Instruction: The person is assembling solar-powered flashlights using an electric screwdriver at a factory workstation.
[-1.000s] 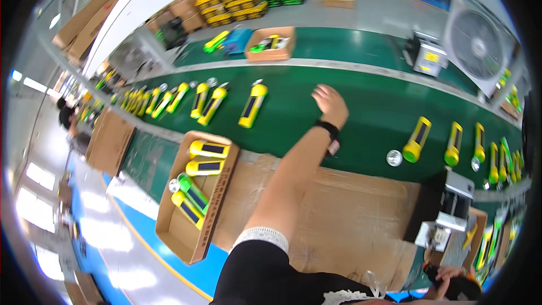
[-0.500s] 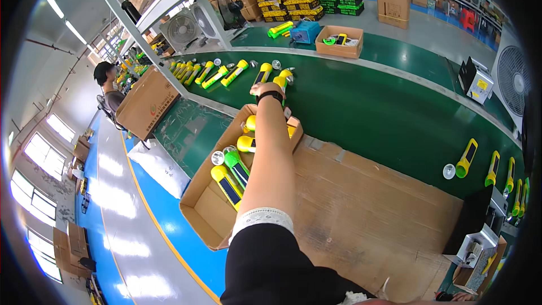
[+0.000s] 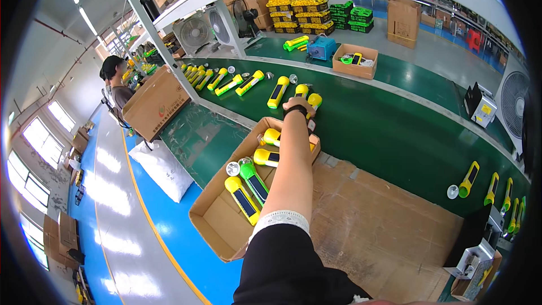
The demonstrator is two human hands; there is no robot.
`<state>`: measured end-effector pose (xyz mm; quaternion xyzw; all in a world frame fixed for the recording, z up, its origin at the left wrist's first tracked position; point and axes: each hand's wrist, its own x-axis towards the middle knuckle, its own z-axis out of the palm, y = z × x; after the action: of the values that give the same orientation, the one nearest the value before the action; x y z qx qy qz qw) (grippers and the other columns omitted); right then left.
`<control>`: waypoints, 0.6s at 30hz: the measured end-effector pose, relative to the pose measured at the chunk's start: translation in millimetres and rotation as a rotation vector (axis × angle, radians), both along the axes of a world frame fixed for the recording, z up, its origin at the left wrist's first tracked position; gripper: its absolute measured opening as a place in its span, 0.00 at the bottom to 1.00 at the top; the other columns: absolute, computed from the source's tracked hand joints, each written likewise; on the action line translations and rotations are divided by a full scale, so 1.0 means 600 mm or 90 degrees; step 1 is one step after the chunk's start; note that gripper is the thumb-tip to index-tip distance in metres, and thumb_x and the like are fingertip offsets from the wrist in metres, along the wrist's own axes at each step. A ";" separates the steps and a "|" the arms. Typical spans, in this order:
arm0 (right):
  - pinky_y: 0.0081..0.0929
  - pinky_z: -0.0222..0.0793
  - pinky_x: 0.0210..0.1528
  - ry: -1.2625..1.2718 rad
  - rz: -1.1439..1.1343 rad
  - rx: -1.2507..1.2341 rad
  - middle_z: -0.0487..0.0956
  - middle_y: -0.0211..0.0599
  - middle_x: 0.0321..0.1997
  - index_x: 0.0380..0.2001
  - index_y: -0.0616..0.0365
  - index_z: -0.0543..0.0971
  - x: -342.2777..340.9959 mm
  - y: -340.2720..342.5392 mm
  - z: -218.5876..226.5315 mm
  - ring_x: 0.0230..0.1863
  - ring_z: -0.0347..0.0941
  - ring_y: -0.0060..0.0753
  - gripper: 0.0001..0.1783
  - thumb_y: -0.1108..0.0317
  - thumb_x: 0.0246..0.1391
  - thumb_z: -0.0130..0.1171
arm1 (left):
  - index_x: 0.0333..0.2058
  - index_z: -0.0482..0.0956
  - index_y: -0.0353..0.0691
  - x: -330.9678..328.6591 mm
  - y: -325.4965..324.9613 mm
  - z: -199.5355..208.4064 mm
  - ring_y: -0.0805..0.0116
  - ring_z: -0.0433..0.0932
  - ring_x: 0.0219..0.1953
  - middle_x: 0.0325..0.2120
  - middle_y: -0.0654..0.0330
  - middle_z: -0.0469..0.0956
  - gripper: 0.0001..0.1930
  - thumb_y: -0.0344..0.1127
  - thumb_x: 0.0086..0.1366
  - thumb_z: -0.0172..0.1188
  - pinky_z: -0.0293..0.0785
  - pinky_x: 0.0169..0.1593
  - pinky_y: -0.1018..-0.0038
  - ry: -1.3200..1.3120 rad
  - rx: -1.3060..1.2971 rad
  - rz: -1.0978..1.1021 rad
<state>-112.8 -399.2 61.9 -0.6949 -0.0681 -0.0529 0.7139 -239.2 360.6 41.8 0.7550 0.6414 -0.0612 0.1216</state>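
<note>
My left hand (image 3: 297,104), with a dark band at the wrist, reaches over the far rim of an open cardboard box (image 3: 221,227). Its fingers are closed round a yellow flashlight (image 3: 302,90) on the green belt, partly hidden by the hand. A second yellow flashlight (image 3: 315,100) lies against the hand's right side. Just left of it another yellow flashlight (image 3: 278,92) lies with a clear round lens piece (image 3: 293,79). Inside the box are several yellow flashlights and a green flashlight (image 3: 254,182), some behind my forearm. My right hand is out of view.
The green conveyor belt (image 3: 389,130) carries more flashlights at left and right. A flat cardboard sheet (image 3: 372,220) covers the near surface. Metal device (image 3: 468,254) stands at lower right. A small parts carton (image 3: 354,68) sits beyond the belt. A person (image 3: 117,79) works at far left.
My left hand has shifted a little to the right along the belt, together with the flashlights at its fingers. The whole view has swung, so the scene sits lower and farther right.
</note>
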 end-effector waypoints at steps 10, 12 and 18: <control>0.28 0.70 0.36 0.258 0.185 0.185 0.72 0.37 0.30 0.39 0.59 0.66 -0.016 0.025 0.045 0.29 0.69 0.28 0.14 0.69 0.53 0.60 | 0.48 0.74 0.41 0.143 -0.226 0.080 0.57 0.71 0.49 0.44 0.51 0.74 0.40 0.63 0.39 0.61 0.59 0.49 0.56 -0.114 0.209 -0.296; 0.27 0.70 0.35 0.088 0.131 0.125 0.71 0.37 0.30 0.39 0.59 0.66 -0.010 0.010 0.022 0.28 0.69 0.28 0.15 0.70 0.53 0.60 | 0.48 0.74 0.41 0.170 -0.340 0.092 0.56 0.70 0.48 0.41 0.52 0.74 0.39 0.62 0.40 0.62 0.56 0.50 0.58 -0.133 0.177 -0.358; 0.27 0.69 0.39 -0.065 0.099 0.075 0.73 0.37 0.31 0.36 0.62 0.67 0.004 -0.025 -0.016 0.30 0.69 0.27 0.11 0.74 0.53 0.58 | 0.36 0.81 0.45 0.098 -0.610 0.032 0.58 0.66 0.46 0.37 0.53 0.72 0.28 0.58 0.38 0.65 0.55 0.47 0.63 -0.065 0.125 -0.445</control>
<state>-110.5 -414.5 52.0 -0.6408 -0.1545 -0.0367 0.7511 -180.4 -5.6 60.8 0.9388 0.3404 0.0002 0.0522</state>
